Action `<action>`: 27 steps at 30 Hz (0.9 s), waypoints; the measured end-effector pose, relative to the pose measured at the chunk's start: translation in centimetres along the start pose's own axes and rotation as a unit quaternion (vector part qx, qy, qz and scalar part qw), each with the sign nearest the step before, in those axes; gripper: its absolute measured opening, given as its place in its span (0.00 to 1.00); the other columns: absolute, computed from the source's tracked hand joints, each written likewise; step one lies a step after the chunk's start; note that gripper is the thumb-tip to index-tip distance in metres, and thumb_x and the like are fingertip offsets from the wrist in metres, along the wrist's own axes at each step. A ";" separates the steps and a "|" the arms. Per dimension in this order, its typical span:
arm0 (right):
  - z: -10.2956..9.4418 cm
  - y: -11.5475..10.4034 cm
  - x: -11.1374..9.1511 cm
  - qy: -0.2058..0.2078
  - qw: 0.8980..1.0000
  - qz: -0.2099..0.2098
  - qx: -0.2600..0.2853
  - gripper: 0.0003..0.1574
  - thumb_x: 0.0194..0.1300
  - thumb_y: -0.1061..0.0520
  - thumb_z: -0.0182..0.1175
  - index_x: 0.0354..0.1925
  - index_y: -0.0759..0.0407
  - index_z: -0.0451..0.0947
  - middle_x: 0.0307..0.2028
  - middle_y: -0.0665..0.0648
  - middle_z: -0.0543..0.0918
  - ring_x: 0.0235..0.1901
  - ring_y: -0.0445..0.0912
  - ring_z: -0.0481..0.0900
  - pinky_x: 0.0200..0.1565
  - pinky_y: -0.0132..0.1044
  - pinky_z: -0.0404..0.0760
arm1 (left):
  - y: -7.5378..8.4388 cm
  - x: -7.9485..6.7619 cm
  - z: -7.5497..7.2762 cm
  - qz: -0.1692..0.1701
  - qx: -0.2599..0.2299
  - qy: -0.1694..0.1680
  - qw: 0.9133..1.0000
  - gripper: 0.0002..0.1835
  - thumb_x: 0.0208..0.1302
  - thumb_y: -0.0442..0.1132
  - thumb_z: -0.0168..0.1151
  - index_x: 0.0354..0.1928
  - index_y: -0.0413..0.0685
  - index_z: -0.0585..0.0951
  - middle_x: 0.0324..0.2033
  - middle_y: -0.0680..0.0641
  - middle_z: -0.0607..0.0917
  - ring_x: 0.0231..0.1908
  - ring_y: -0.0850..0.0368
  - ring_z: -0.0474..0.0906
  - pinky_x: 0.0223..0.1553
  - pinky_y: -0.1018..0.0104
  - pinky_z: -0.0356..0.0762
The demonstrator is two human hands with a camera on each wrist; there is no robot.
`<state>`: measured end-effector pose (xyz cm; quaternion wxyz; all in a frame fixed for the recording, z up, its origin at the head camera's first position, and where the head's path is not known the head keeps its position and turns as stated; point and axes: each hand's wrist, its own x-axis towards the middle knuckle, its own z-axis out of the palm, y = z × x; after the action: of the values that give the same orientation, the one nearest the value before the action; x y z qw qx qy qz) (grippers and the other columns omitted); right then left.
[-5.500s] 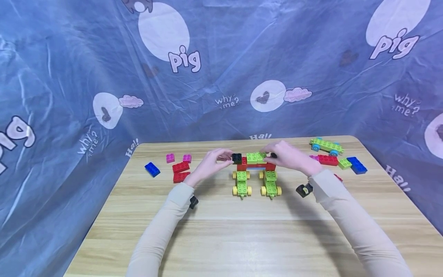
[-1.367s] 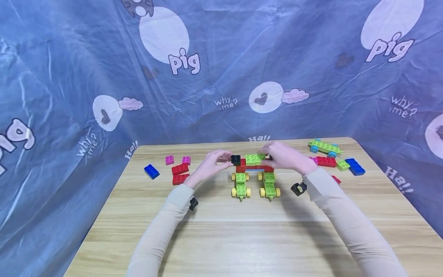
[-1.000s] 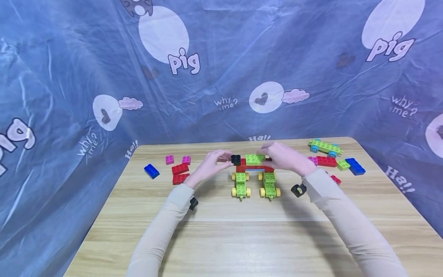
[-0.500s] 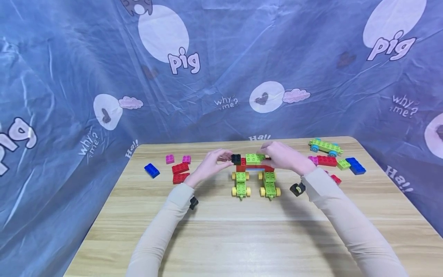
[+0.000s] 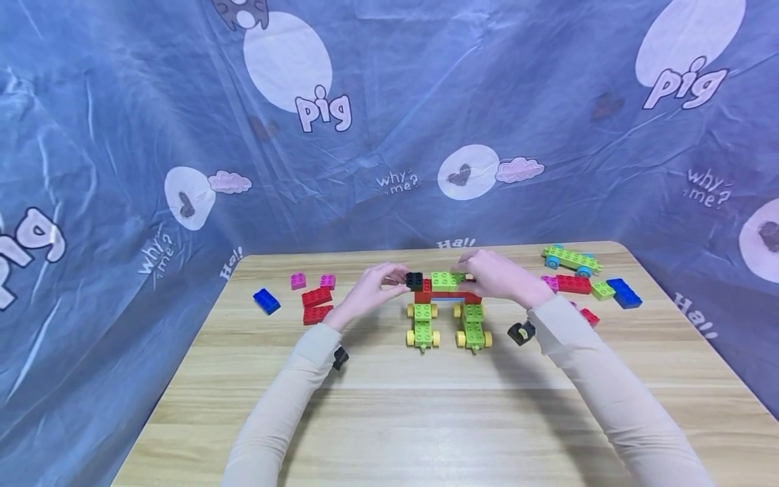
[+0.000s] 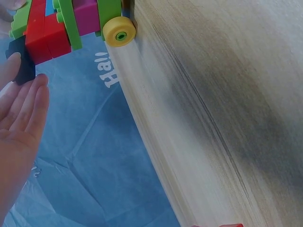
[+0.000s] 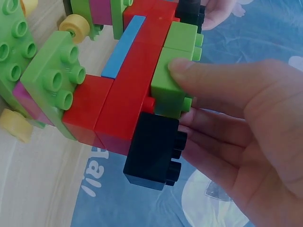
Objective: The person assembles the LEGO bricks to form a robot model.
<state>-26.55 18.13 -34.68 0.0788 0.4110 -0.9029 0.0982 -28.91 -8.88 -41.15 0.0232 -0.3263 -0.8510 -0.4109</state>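
A toy-brick structure stands on the table, bridging two light green wheeled bases [image 5: 422, 336] with yellow wheels. Red bricks [image 7: 128, 85] form its crossbeam, with a blue piece [image 7: 123, 47] along it. My left hand [image 5: 372, 287] pinches the black brick [image 6: 22, 64] at the beam's left end, thumb on one side and fingers on the other. On top, my right hand [image 5: 496, 274] pinches a light green brick [image 7: 166, 85], its thumb showing on the near face. Another black brick [image 7: 151, 151] sits at the right end, below the thumb in the right wrist view; the hand covers it in the head view.
To the left lie a blue brick [image 5: 266, 302], two pink bricks [image 5: 297, 281] and two red bricks [image 5: 317, 297]. At right are a red brick [image 5: 573, 284], a green brick [image 5: 602, 290], a blue brick [image 5: 624, 293] and a blue-wheeled green base [image 5: 571, 258]. A printed blue cloth [image 5: 365, 210] hangs behind.
Compared with the oldest frame, my right hand has shifted slightly left along the beam and now covers the right black brick. My left hand keeps its hold on the left black brick.
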 end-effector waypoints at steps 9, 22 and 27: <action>0.2 -0.1 0.0 0.002 1.000 0.010 0.002 0.18 0.52 0.59 0.68 0.43 0.63 0.82 0.36 0.59 0.86 0.33 0.49 0.85 0.36 0.35 0.85 | 0.1 -0.1 0.0 -0.002 0.002 0.003 1.000 0.22 0.58 0.39 0.65 0.54 0.43 0.76 0.44 0.45 0.83 0.44 0.55 0.81 0.51 0.68 0.80; 0.5 0.4 -0.3 0.010 1.000 0.010 0.005 0.16 0.53 0.56 0.68 0.41 0.61 0.83 0.35 0.57 0.86 0.34 0.48 0.84 0.37 0.37 0.85 | -0.1 -0.1 0.0 -0.001 0.001 -0.002 1.000 0.22 0.58 0.40 0.65 0.54 0.40 0.76 0.44 0.46 0.84 0.44 0.55 0.81 0.51 0.67 0.80; 0.4 0.4 -0.6 0.012 1.000 0.022 0.001 0.17 0.54 0.54 0.68 0.42 0.60 0.83 0.36 0.56 0.86 0.35 0.47 0.83 0.38 0.37 0.84 | -0.1 -0.1 0.0 0.002 0.000 -0.003 1.000 0.22 0.58 0.41 0.65 0.53 0.40 0.76 0.44 0.46 0.84 0.44 0.55 0.82 0.51 0.67 0.80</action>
<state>-26.47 18.76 -35.25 0.0869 0.3902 -0.9105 0.1055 -28.88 -9.03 -41.26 0.0217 -0.3288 -0.8506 -0.4097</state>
